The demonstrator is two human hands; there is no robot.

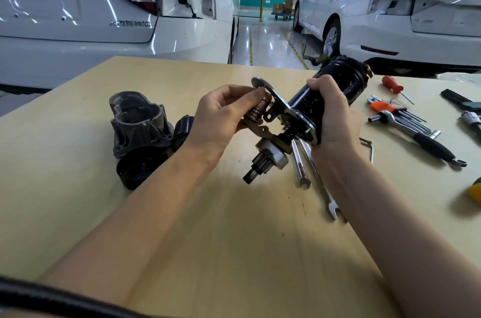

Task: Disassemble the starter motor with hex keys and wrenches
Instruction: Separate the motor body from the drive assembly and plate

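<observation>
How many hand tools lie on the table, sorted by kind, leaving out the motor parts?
Combination wrenches: 2
Ratchet handle, black grip: 1
Hex key set, orange holder: 1
Loose hex key: 1
Screwdriver, red handle: 1
Total: 6
Two dark tools at the right edge are cut off and left out.

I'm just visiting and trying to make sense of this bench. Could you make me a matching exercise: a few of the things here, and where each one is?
Things:
1. black motor body
2. copper-coloured plunger
3. grey housing
4. two wrenches

Places:
A. lying on the table under the raised motor
B. gripped in the right hand
C. on the table, left of both hands
D. pinched by the left hand

Pairs: 1-B, 2-D, 3-C, 4-A
</observation>
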